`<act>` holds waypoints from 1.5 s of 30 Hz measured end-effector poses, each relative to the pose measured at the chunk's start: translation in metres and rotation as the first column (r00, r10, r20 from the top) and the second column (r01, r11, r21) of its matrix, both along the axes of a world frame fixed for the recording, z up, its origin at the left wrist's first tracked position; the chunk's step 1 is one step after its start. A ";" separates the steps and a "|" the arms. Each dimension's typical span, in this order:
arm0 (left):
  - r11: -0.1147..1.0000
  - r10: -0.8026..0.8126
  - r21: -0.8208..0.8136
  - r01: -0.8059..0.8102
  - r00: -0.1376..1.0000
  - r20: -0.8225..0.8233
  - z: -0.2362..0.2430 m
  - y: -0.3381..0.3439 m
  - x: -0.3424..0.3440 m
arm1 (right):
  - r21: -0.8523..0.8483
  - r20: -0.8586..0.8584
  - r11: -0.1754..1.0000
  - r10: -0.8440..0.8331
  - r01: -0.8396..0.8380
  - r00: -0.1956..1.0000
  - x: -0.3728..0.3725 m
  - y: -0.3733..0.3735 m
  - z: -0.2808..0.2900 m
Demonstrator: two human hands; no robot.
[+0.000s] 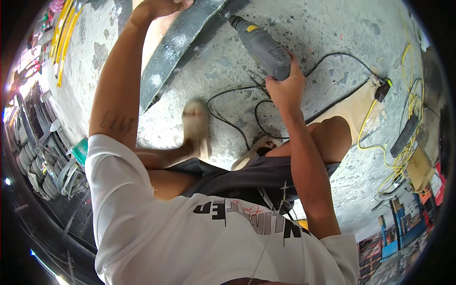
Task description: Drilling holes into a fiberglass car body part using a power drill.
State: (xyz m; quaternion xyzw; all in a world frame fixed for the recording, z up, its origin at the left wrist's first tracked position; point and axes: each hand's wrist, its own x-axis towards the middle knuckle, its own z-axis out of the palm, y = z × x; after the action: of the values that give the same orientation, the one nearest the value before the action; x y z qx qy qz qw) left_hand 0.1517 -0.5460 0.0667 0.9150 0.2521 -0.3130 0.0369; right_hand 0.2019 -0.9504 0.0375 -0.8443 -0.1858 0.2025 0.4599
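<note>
Well — right hand point(287, 89) grips grey drill point(264, 46), left hand point(159, 7) near strip point(183, 40).

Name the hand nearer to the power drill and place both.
Right. The right hand grips the power drill at its rear end. The left hand is apart from it, to the left, by the dark grey panel at the picture's upper edge.

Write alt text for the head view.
Person's right hand holds a dark grey, yellow-marked power drill; the left hand, at the top edge, is by a long grey strip over mottled concrete floor. A thin black cord loops nearby.
</note>
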 end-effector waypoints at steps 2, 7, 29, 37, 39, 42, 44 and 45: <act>1.000 0.000 0.006 0.000 0.999 0.053 0.000 0.009 -0.008 | -0.010 -0.005 1.000 0.024 -0.024 1.000 0.001 0.004 0.000; 1.000 -0.024 0.007 0.024 0.999 0.047 -0.008 0.008 -0.002 | 0.061 0.219 0.996 0.049 -0.064 0.974 0.011 -0.005 -0.022; 0.998 -0.056 -0.007 0.056 0.998 0.002 -0.017 0.002 0.005 | -0.048 0.179 0.993 0.118 -0.111 0.977 -0.002 -0.002 -0.008; 0.998 -0.038 -0.045 0.040 0.999 0.030 -0.017 0.003 0.001 | -0.054 0.115 0.994 0.096 -0.090 0.989 -0.001 0.002 -0.003; 0.997 -0.050 -0.061 0.053 0.998 0.042 -0.023 -0.006 0.009 | -0.112 0.117 0.991 0.081 -0.068 0.990 0.000 -0.005 -0.003; 0.999 -0.032 -0.032 0.033 0.999 0.020 -0.006 -0.001 0.000 | -0.092 0.104 0.993 0.080 -0.071 0.991 -0.003 0.002 -0.003; 0.999 -0.028 -0.046 0.028 1.000 0.011 -0.009 -0.001 0.002 | -0.075 0.109 0.995 0.075 -0.067 0.991 -0.001 -0.002 -0.007; 0.998 -0.040 -0.041 0.040 0.999 -0.006 -0.013 0.006 -0.001 | -0.065 0.133 0.995 0.090 -0.082 0.987 -0.002 0.000 -0.007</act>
State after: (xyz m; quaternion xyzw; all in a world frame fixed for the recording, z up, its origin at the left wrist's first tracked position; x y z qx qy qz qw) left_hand 0.1509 -0.5403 0.0540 0.9179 0.2274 -0.3217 0.0483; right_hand 0.2001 -0.9505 0.0300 -0.8605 -0.2470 0.1697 0.4119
